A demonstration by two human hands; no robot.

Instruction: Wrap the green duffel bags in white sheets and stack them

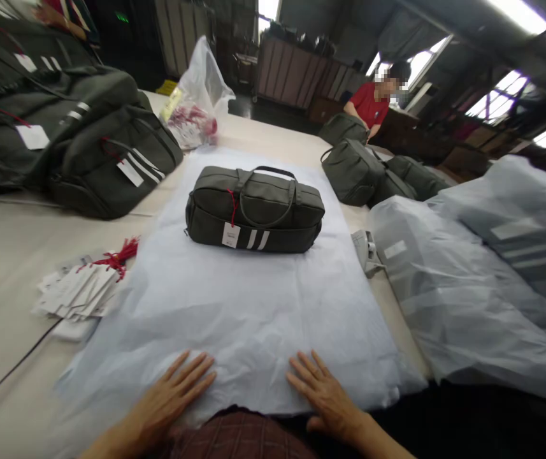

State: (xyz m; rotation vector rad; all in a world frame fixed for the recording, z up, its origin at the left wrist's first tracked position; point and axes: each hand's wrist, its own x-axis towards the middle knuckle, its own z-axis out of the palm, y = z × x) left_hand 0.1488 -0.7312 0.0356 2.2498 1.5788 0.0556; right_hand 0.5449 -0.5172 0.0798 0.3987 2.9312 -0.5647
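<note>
My left hand [172, 392] lies flat on the near edge of a pale plastic sheet [253, 306], fingers stretched out and holding nothing. To its right, my right hand [320, 392] also rests palm down on the plastic with its fingers spread. Farther off on the same plastic sits a dark green duffel bag [277, 217] with two white stripes and looped handles. From a red cord on the bag hangs a white tag [230, 234]. Neither hand touches the bag.
Several green bags [110, 159] are heaped at the left, near a pile of white tags [81, 287] with red cords. Plastic-wrapped bags [459, 274] lie at the right beside a grey tape dispenser [366, 252]. A co-worker in red [371, 105] handles bags at the back.
</note>
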